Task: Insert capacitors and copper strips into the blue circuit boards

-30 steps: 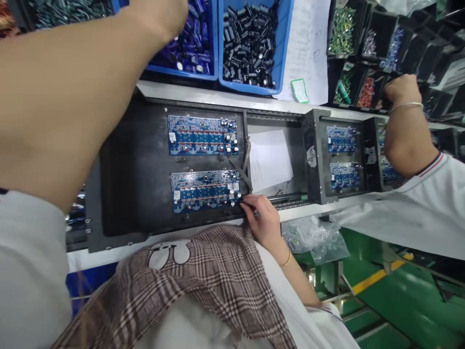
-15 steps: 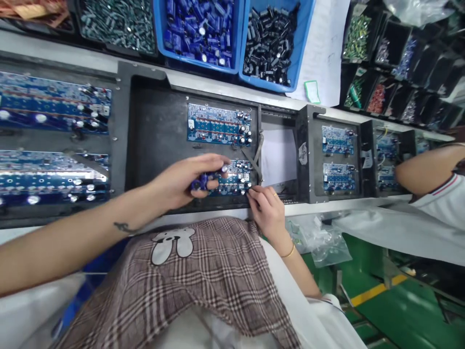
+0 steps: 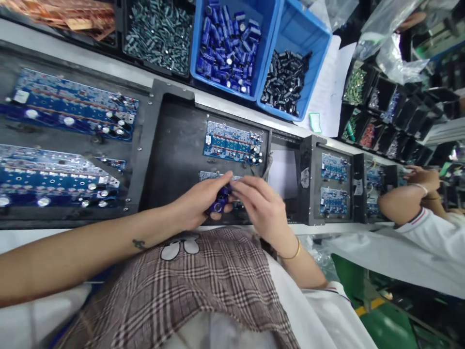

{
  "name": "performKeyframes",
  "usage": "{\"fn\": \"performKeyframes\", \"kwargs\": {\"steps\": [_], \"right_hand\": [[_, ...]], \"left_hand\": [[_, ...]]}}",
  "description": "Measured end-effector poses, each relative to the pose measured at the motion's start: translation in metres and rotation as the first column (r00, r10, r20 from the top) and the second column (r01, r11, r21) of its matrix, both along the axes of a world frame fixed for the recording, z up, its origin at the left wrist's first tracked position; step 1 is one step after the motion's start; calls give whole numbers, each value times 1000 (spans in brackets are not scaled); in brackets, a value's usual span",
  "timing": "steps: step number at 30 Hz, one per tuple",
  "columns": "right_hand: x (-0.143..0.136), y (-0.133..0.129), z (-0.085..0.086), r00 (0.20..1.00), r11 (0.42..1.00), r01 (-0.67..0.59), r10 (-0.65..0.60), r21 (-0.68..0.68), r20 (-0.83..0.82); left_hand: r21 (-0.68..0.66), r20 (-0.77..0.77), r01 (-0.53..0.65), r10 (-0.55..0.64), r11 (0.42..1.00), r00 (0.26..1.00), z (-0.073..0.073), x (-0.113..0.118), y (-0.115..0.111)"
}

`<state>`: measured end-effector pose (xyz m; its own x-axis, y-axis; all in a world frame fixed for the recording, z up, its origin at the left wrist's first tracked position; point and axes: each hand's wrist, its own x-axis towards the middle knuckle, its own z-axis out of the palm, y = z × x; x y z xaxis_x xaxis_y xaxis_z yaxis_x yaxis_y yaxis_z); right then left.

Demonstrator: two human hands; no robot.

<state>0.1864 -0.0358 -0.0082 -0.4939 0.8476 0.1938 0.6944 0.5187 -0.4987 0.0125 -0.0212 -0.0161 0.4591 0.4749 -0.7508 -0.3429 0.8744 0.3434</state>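
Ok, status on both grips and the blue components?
Left grip holding blue components. Right grip close against it, own hold unclear. Both partly hide the circuit board behind them.

No text is legible: any markings on the white sticker [image 3: 22,96] of the upper-left circuit board [image 3: 74,103], the green-edged label [image 3: 315,123] and the paper sheet [image 3: 326,104] cannot be read.

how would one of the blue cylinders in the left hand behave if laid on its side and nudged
The blue cylinders look round-sided, so one would probably roll. Their glossy sides may feel slightly slippery. The left hand holds more than one, so each is likely fairly light.
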Motion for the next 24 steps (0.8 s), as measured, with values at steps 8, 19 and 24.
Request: {"fn": "performKeyframes", "kwargs": {"steps": [8,19,24], "right_hand": [[5,85,-39,954,995,-12,-17,95,298],[7,88,-38,929,989,-105,61,102,365],[7,89,-36,904,981,-161,103,108,415]], "left_hand": [[35,34,21,-22,999,999,-7,-27,15],[31,55,-109,107,994,993,-20,-36,19],[37,73,-111,108,993,991,-21,-37,17]]}}
